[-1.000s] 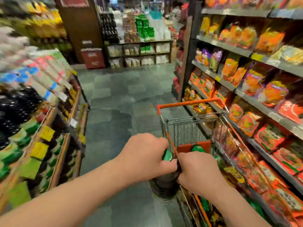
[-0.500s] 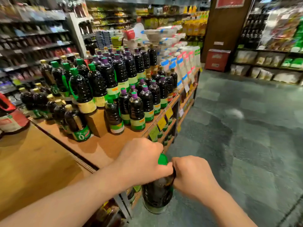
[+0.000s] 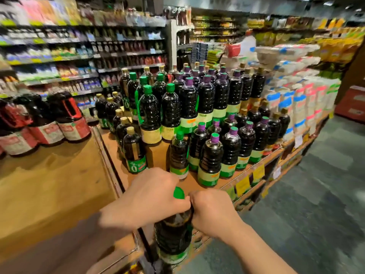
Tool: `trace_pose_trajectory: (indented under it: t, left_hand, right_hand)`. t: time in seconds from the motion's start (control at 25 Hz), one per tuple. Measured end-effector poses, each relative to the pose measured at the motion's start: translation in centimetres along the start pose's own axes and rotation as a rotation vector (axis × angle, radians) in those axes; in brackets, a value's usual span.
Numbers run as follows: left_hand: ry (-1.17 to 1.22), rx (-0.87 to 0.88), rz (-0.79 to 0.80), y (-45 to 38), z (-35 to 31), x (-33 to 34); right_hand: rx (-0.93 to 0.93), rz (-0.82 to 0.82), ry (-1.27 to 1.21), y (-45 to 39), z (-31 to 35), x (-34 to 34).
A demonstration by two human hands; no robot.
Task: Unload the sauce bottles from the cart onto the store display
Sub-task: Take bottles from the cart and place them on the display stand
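**Carrying one sauce bottle to the display: set it down upright in the front gap**

Both hands are gripping a dark sauce bottle (image 3: 173, 232) with a green cap at lower centre of the frame. The left hand (image 3: 148, 196) is wrapping its neck from the left, and the right hand (image 3: 212, 214) is clamping the shoulder from the right, so each grip is closed on the bottle. The bottle is hanging upright just off the front edge of the wooden display (image 3: 158, 155), not yet resting on it. The cart is not in view.

Judgement: the bare patch of the display in front of the small green-cap bottle (image 3: 178, 155) looks like the natural spot. It should go better if the bottle is being lifted clear over the edge, lowered straight, label outward. The purple-cap bottles (image 3: 210, 159) are standing close to the right, so a sideways swing could be knocking them over. Releasing only once the base is sitting flat.
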State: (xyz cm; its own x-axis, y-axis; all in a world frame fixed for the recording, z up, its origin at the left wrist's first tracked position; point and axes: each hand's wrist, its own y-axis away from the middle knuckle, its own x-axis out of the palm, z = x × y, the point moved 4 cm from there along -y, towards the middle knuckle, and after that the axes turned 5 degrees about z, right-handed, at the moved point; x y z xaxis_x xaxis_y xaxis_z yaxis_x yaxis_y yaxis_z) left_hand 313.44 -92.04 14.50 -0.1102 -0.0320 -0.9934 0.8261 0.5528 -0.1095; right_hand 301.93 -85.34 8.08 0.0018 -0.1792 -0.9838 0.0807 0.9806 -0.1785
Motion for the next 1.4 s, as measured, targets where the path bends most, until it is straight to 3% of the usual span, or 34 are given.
trace_pose_trajectory:
  t: [0.24, 0.36, 0.52, 0.68, 1.0, 1.4]
  left_hand:
    - [0.012, -0.375, 0.085, -7.3, 2.0, 1.6]
    - [0.003, -0.262, -0.074, -9.3, 3.6, 2.7]
    - [-0.078, -0.44, 0.101, -10.9, 6.1, 3.6]
    - [-0.021, -0.456, 0.178, -14.1, 9.8, 5.2]
    - [0.048, -0.483, 0.214, -19.3, 16.3, 8.6]
    - [0.084, -0.426, 0.232, -21.9, 19.1, 12.1]
  right_hand:
    - [-0.262, 0.143, -0.133, -8.2, -4.5, 1.4]
    - [-0.292, 0.219, -0.142, -11.7, -5.5, 2.2]
    - [-0.284, 0.284, -0.139, -15.3, -6.1, 4.5]
    - [-0.282, 0.342, -0.143, -20.2, -5.9, 6.8]
    - [-0.218, 0.458, 0.005, -27.9, -5.7, 10.0]
    - [-0.02, 0.508, 0.09, -30.1, -5.5, 11.7]
